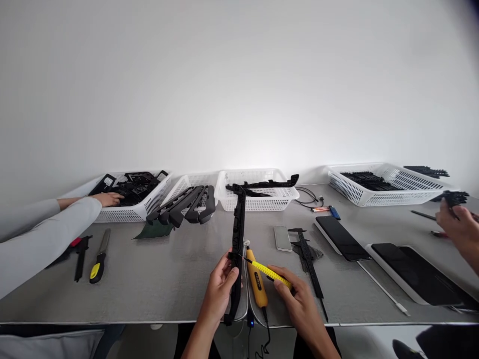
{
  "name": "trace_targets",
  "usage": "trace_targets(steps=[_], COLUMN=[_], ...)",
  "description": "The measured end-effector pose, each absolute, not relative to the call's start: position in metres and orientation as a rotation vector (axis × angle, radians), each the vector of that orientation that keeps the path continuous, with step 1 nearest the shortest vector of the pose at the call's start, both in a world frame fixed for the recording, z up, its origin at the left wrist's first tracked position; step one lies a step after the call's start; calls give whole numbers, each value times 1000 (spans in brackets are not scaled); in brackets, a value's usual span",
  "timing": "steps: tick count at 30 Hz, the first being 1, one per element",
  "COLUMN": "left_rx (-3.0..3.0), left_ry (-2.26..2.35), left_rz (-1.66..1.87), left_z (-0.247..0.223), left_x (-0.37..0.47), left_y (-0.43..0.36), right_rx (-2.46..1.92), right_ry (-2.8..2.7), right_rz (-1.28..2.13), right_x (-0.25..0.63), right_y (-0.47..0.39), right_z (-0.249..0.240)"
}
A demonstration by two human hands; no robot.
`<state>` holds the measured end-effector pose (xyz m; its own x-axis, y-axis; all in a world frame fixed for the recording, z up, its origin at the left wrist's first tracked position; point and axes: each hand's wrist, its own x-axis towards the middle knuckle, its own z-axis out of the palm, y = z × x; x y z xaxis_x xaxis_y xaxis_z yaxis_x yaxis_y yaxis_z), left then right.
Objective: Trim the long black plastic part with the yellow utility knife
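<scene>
My left hand [220,285] is closed around the lower half of a long black plastic part [238,224], which stands nearly upright over the table's front. In my right hand [294,294] is a yellow craft knife [270,272], its tip touching or very close to the part just above my left thumb. Behind the knife lies a yellow corded handheld tool [257,283]. Right of my right hand is a black caliper [309,264], next to a small silver-grey block [282,238].
A basket [258,203] holding similar black parts stands behind. Grey-black pieces [190,204] overhang another basket. Left, a co-worker's hand [108,199] reaches into a basket; a file [100,257] lies nearby. Right are phones [342,238], a cable [383,289] and another person's hand [458,224] holding black pieces.
</scene>
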<state>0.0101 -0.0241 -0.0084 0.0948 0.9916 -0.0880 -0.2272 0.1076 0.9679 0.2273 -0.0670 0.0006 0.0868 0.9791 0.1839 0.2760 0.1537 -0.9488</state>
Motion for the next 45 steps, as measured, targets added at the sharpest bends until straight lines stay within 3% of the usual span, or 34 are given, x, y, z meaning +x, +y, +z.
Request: trace_targets(steps=[30, 45], left_rx=[1010, 1091], left_ry=[960, 926], left_rz=[1154, 1109], left_z=[3, -2], left_x=[13, 12], left_y=[-28, -29], right_rx=[-1354, -1276], right_ry=[-1316, -1570], right_rz=[864, 839], right_x=[229, 224], right_y=[-67, -70], right_z=[-3, -2])
